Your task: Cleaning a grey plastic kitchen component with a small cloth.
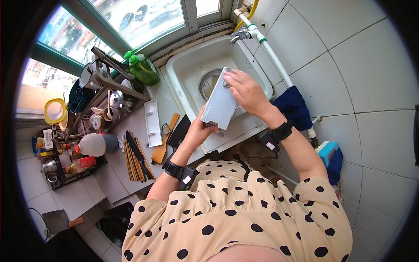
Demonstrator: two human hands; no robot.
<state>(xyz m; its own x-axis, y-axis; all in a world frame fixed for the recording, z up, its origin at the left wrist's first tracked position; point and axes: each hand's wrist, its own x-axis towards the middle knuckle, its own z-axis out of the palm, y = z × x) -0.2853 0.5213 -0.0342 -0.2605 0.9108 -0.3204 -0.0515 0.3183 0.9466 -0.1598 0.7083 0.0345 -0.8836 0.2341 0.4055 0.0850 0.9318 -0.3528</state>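
A light grey, box-like plastic piece (pixel 218 106) with a notched near end is held tilted over the near side of the white sink (pixel 183 83). Its upper face looks wet. My left hand (pixel 195 132) grips the near end, with the thumb below the notch. Across the far end lie the fingers of my right hand (pixel 247 93), pressing a small grey wad (pixel 226 84) against the surface; its material is mostly hidden by the fingers. Behind the piece, the round drain area (pixel 205 85) of the sink is partly covered.
The metal tap (pixel 240 34) is at the sink's back corner. Left of the sink are a green pump bottle (pixel 144 70), a white tray (pixel 153 122), a wooden spatula (pixel 163 144), a black cleaver (pixel 178 132), and chopsticks with a knife (pixel 136 154). A blue cloth (pixel 293 106) hangs right.
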